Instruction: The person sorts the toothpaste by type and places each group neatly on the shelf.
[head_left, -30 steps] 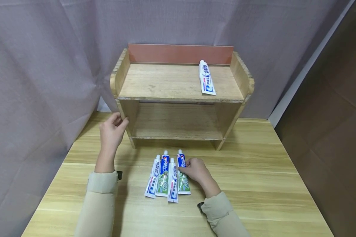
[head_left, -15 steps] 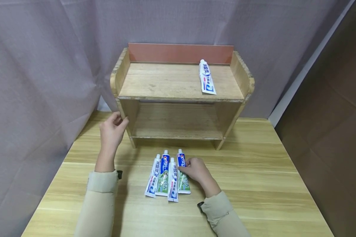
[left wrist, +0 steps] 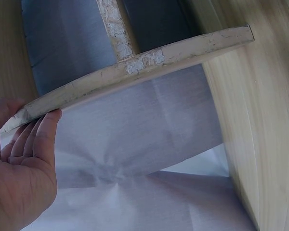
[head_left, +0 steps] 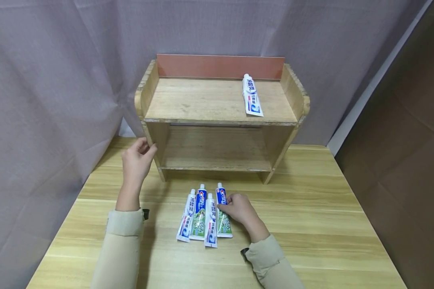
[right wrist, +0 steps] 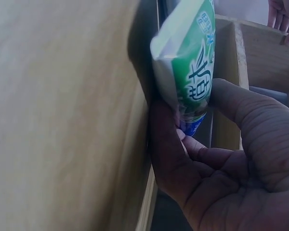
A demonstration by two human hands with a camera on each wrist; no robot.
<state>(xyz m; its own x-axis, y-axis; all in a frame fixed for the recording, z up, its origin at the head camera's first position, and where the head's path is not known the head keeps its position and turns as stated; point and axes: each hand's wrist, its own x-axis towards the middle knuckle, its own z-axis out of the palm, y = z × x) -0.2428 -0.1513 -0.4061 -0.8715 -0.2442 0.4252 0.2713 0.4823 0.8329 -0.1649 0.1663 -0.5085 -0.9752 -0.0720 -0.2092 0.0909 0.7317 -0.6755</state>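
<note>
The right hand [head_left: 240, 208] has its grip pinched on the blue-and-green toothpaste tube [head_left: 224, 224], rightmost of four on the tabletop [head_left: 318, 224]; the left hand [head_left: 137, 162] clasps the left side of the wooden shelf [head_left: 202, 100]. From where I stand, I can't quite tell whether that tube lies fully flat.

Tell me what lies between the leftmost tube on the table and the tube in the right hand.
In the head view, a blue-and-green tube, then a white tube.
</note>
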